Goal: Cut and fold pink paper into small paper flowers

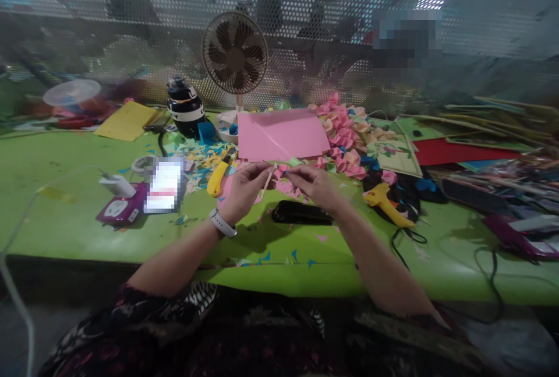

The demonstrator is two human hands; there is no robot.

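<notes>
Over the middle of the table my left hand (pixel 245 186) pinches a thin pale strip (pixel 269 178) that slants down from its fingertips. Close to its right, my right hand (pixel 315 186) has thumb and fingers pressed together on something small and dark, too small to name. A narrow gap separates the two sets of fingertips. Small pink paper pieces (pixel 289 189) lie below them. A black stapler (pixel 301 212) rests under my right wrist, and a yellow cutter knife (pixel 218 176) lies beside my left hand. Behind the hands is a pink paper sheet (pixel 279 132), crossed by a translucent strip.
Folded pink paper flowers (pixel 343 132) are heaped at the back right, near a yellow glue gun (pixel 388 204) with a cord. To the left are a phone (pixel 164 185), a purple power strip (pixel 120 208) and a black bottle (pixel 186 109). A fan (pixel 234 53) stands behind.
</notes>
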